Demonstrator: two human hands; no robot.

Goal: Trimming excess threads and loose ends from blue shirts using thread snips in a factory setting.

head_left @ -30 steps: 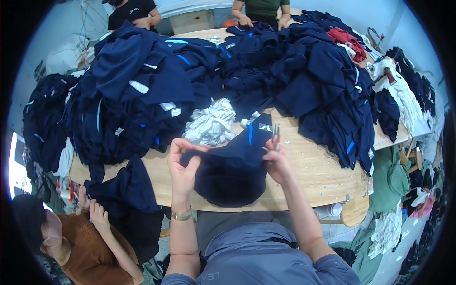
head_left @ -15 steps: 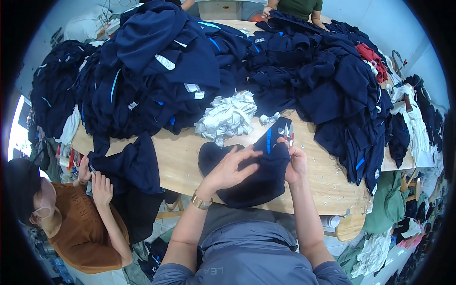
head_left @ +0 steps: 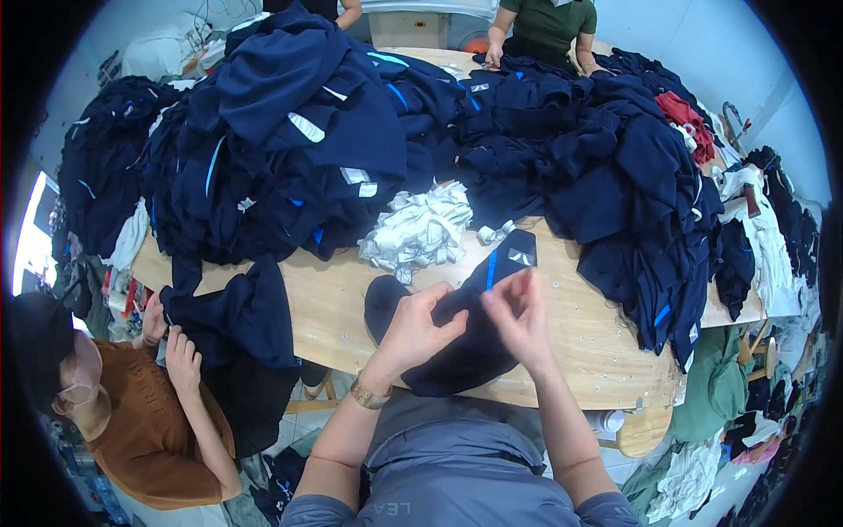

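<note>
A dark navy garment piece (head_left: 465, 356) with a bright blue stripe and a small whitish label lies on the wooden table in front of me, partly over its near edge. My left hand (head_left: 420, 327) is over its left part, thumb and forefinger apart, with nothing seen between them. Above the right part of the cloth is my right hand (head_left: 520, 321), its fingers bent and smeared by motion. Whether anything is inside it is hidden. Just beyond the garment lie a small white curled strip (head_left: 497, 233) and a heap of whitish strips (head_left: 417, 230).
Large piles of navy garments (head_left: 281, 79) cover the table's far side and right (head_left: 632, 176). At my left, a person in a brown shirt (head_left: 158, 422) handles navy cloth. Another in a green top (head_left: 549, 26) works across the table (head_left: 580, 351). Red cloth (head_left: 685, 123) lies far right.
Small snips with a red part showed at my right hand earlier; now I cannot make them out. That hand has moved left and nearer. My left hand's fingers have drawn in.
</note>
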